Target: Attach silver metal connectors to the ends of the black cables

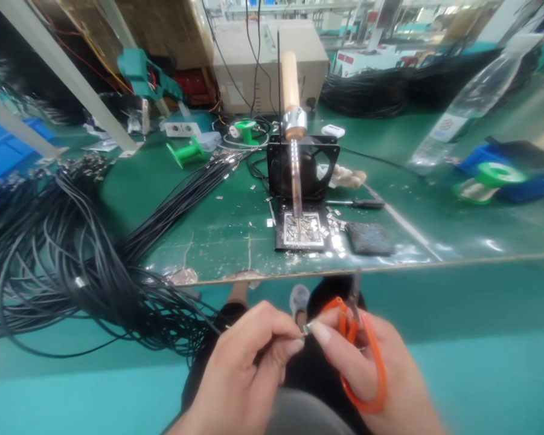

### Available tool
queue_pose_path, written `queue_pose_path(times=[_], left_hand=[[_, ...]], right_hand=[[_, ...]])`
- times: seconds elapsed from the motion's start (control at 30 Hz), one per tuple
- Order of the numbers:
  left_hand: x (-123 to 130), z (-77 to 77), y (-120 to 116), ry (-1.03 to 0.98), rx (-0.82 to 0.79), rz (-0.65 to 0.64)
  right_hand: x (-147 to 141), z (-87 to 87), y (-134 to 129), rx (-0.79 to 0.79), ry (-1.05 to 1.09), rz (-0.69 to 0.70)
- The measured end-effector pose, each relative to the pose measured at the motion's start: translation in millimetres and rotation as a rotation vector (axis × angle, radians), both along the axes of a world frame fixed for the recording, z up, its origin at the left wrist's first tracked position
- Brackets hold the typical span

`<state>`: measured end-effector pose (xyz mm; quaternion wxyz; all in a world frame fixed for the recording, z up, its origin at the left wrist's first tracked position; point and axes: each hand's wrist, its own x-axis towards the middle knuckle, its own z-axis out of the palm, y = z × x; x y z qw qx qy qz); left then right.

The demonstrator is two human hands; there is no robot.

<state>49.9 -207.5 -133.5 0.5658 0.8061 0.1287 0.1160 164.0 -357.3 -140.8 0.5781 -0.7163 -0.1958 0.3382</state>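
Note:
In front of the table's edge, my left hand [258, 353] is closed in a pinch on the thin end of a cable. At its fingertips shows a small metal connector [307, 328], partly covered by fingers. My right hand [371, 362] has orange-handled scissors [378, 374] looped round its fingers, with the blades pointing up toward the table. Its thumb and forefinger also pinch at the connector, so both hands meet there. Left of my left hand, a thick bundle of black cables [95, 260] hangs over the edge.
A soldering iron [296, 163] stands tip-down over a small tray [303, 246] before a black fan [278, 175]. Metal bits, a dark sponge-like block [370, 238] and a screwdriver [366, 204] lie nearby. A plastic bottle [471, 96] and a green spool [498, 174] stand right.

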Motion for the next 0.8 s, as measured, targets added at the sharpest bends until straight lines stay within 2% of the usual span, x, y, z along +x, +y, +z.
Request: queue_pose_path(times=[0.3, 0.47, 0.67, 0.8], left_hand=[[4.2, 3.5, -2.0, 0.058, 0.068, 0.043], [4.5, 3.8, -3.8, 0.026, 0.109, 0.063], [7.7, 1.3, -10.1, 0.083, 0.065, 0.198], [10.9, 1.2, -10.9, 0.078, 0.104, 0.184]], right_hand=[[1.0, 3.1, -0.8, 0.029, -0.047, -0.043], [0.9, 0.5, 0.7, 0.031, -0.075, -0.062], [1.6, -4.8, 4.4, 0.059, -0.107, -0.121], [1.7, -5.2, 6.7, 0.097, -0.145, -0.161]])
